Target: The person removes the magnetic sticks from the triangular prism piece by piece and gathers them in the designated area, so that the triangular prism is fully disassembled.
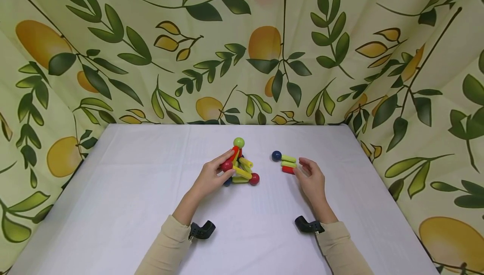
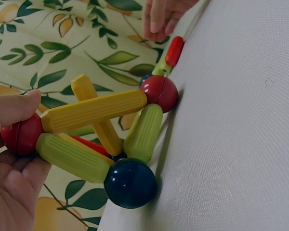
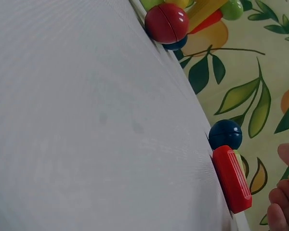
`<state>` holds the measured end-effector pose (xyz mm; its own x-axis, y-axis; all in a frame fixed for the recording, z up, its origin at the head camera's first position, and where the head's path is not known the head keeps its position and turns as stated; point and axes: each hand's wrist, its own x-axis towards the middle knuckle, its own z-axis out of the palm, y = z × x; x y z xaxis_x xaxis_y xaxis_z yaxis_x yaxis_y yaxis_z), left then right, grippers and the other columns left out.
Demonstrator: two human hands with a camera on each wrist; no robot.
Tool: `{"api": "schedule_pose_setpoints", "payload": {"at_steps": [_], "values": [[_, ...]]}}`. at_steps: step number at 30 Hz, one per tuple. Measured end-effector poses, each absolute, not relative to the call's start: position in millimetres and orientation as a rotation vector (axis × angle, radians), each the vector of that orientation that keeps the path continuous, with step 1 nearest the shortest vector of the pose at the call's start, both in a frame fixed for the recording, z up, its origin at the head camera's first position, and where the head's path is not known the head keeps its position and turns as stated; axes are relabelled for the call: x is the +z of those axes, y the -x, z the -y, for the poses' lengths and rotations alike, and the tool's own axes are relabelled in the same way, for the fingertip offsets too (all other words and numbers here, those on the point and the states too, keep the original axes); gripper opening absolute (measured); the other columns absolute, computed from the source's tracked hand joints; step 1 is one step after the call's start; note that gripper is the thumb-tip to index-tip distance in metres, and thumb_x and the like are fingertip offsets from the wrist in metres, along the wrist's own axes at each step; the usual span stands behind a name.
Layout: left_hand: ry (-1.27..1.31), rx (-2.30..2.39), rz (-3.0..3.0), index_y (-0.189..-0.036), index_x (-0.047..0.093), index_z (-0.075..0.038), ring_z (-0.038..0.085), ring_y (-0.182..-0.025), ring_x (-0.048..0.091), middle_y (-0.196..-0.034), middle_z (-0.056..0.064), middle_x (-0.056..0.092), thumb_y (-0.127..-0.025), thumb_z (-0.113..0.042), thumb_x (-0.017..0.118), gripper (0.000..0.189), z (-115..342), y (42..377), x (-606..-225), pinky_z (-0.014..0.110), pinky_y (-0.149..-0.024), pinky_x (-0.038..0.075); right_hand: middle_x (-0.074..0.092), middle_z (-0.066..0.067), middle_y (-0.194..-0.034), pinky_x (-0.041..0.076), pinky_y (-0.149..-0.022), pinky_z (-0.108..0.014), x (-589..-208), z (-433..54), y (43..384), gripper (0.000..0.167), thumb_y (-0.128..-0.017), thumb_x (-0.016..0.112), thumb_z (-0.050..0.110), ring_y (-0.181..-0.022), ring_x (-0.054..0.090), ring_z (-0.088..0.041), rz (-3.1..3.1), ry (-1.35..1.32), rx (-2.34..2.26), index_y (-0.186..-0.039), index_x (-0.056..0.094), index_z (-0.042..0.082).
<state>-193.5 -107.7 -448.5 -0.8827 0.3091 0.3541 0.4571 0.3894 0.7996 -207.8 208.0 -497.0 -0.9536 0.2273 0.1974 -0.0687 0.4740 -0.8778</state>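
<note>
My left hand (image 1: pixel 208 177) pinches a red ball (image 2: pixel 22 134) at one corner of a toy frame built from magnetic rods and balls. A yellow rod (image 2: pixel 94 111) runs from that ball to another red ball (image 1: pixel 254 178), and a green rod (image 2: pixel 74 158) joins it to a dark blue ball (image 2: pixel 130 183). The light green ball (image 1: pixel 239 142) tops the frame, with red rods below it. My right hand (image 1: pixel 313 182), fingers loosely bent, is beside a loose red rod (image 3: pixel 231 179) and holds nothing; the right wrist view shows a gap between them.
Two loose green rods (image 1: pixel 289 164) lie by the red rod, the farther one against a dark blue ball (image 1: pixel 277 155). White cloth (image 1: pixel 132 207) covers the table. A leaf-and-fruit patterned curtain (image 1: pixel 227 69) hangs behind and at both sides.
</note>
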Motion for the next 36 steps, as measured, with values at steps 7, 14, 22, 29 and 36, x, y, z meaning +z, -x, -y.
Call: {"api": "schedule_pose_setpoints", "payload": {"at_steps": [7, 14, 22, 29, 36], "values": [[0.705, -1.52, 2.479, -0.138, 0.047, -0.005, 0.034, -0.126, 0.051, -0.144, 0.013, 0.046, -0.086, -0.01, 0.069, 0.058, 108.0, 193.3, -447.7, 0.037, -0.09, 0.053, 0.057, -0.016, -0.127, 0.042, -0.099, -0.015, -484.5, -197.2, 201.5, 0.042, -0.085, 0.069, 0.005, -0.119, 0.053, -0.026, 2.4, -0.021, 1.613, -0.124, 0.055, -0.001], [0.688, -1.535, 2.499, -0.139, 0.047, -0.005, 0.031, -0.126, 0.051, -0.144, 0.011, 0.046, -0.086, -0.011, 0.069, 0.057, 107.9, 193.1, -446.4, 0.035, -0.091, 0.052, 0.06, -0.017, -0.124, 0.048, -0.097, -0.028, -480.6, -175.0, 199.6, 0.043, -0.083, 0.071, 0.005, -0.115, 0.059, -0.029, 2.418, -0.191, 1.663, -0.123, 0.057, 0.001], [0.685, -1.547, 2.5, -0.139, 0.047, -0.005, 0.031, -0.127, 0.05, -0.145, 0.011, 0.045, -0.086, -0.011, 0.069, 0.057, 108.3, 194.0, -448.6, 0.035, -0.091, 0.052, 0.058, -0.021, -0.126, 0.046, -0.1, -0.036, -474.7, -141.6, 199.7, 0.043, -0.084, 0.071, 0.008, -0.118, 0.056, -0.027, 2.454, -0.411, 1.738, -0.123, 0.056, 0.003], [0.682, -1.55, 2.504, -0.139, 0.047, -0.006, 0.031, -0.127, 0.05, -0.145, 0.011, 0.045, -0.087, -0.012, 0.069, 0.057, 108.2, 194.4, -449.6, 0.035, -0.092, 0.052, 0.058, -0.024, -0.124, 0.047, -0.098, -0.042, -453.6, -116.9, 196.8, 0.039, -0.085, 0.068, 0.002, -0.117, 0.056, -0.032, 2.434, -0.568, 1.754, -0.121, 0.056, -0.006], [0.684, -1.549, 2.495, -0.139, 0.047, -0.005, 0.031, -0.126, 0.051, -0.144, 0.011, 0.046, -0.086, -0.01, 0.069, 0.057, 108.4, 194.3, -449.0, 0.035, -0.091, 0.052, 0.058, -0.025, -0.125, 0.044, -0.1, -0.051, -448.0, -102.3, 200.0, 0.039, -0.084, 0.067, -0.001, -0.119, 0.054, -0.039, 2.463, -0.605, 1.764, -0.121, 0.056, -0.009]]}}
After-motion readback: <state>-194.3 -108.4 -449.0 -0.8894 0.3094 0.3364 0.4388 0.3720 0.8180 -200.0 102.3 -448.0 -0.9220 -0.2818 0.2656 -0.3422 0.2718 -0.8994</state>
